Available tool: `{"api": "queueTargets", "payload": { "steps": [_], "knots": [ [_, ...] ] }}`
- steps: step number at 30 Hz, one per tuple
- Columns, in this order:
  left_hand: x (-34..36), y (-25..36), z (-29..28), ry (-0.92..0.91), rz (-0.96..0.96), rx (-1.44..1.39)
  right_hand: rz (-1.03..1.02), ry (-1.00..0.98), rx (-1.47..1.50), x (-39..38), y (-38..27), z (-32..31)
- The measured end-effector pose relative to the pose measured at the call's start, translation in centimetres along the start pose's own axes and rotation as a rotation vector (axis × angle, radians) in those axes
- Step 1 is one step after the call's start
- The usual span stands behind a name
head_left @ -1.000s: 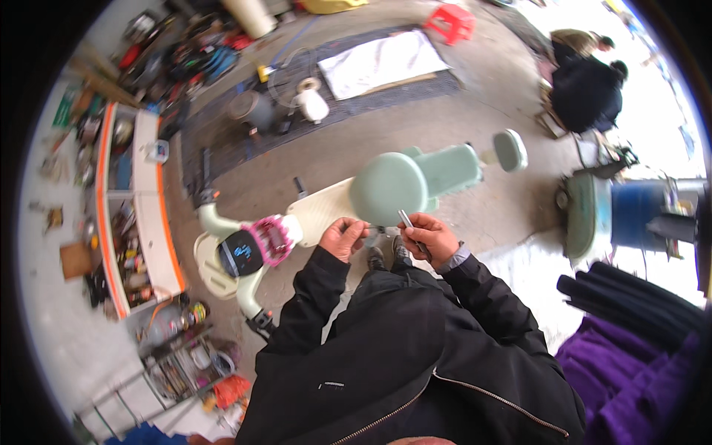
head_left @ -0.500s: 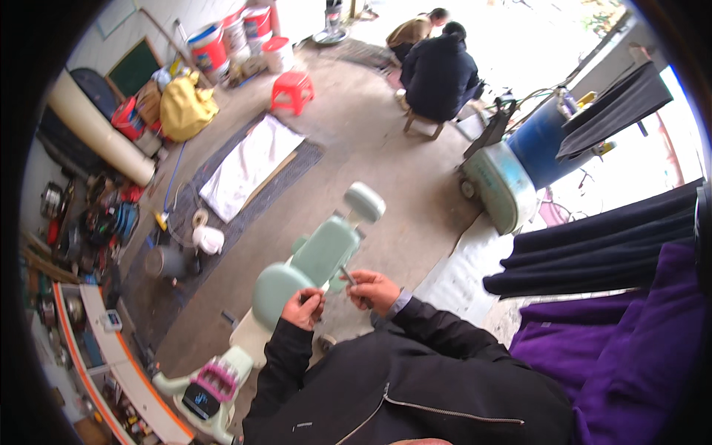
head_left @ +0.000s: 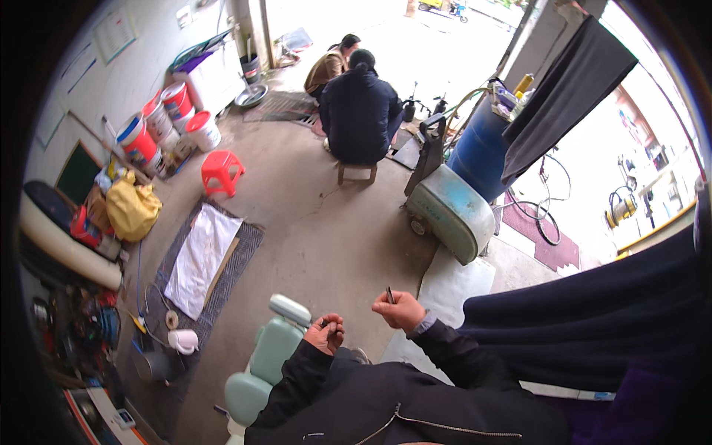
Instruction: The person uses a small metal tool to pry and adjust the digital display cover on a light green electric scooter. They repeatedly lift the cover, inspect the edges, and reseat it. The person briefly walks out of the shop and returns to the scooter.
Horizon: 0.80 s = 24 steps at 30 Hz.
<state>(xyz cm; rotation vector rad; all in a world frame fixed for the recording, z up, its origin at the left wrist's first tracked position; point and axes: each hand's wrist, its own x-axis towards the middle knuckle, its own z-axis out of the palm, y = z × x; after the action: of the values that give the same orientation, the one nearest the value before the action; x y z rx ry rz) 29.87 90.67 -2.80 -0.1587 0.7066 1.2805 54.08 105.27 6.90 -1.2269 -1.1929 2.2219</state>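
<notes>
In front of my chest my right hand (head_left: 403,311) is closed round a thin dark metal rod-like tool (head_left: 389,294), whose tip points up past the fingers. My left hand (head_left: 325,336) is beside it with a gap between them, its fingers curled together; a small dark bit shows at the fingertips, too small to name. Below and left of my left hand is a scooter with a pale green backrest (head_left: 274,350) and round seat (head_left: 248,398). Neither hand touches it in this view.
Two people crouch or sit ahead, one in a dark jacket (head_left: 360,111) on a low stool. A green wheeled machine (head_left: 452,213) and blue barrel (head_left: 478,152) stand right. Dark cloths (head_left: 571,304) hang close on my right. A red stool (head_left: 221,172) and white sheet (head_left: 199,259) lie left.
My view has turned up and right, so the scooter sits lower and its handlebar is out of sight. My hands have moved a little apart; the right still holds the rod-like tool.
</notes>
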Motion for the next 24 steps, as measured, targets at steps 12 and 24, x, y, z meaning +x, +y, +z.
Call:
{"api": "queueTargets", "payload": {
  "steps": [12,24],
  "knots": [
    [23.7,0.7,19.5,-0.017,-0.418,0.229,-0.285,0.327,-0.057,3.4,-6.5,-11.5],
    [38.9,-14.1,40.7,-0.09,-0.797,0.685,-0.401,1.284,0.14,-13.1,-8.0,-34.8]
  ]
}}
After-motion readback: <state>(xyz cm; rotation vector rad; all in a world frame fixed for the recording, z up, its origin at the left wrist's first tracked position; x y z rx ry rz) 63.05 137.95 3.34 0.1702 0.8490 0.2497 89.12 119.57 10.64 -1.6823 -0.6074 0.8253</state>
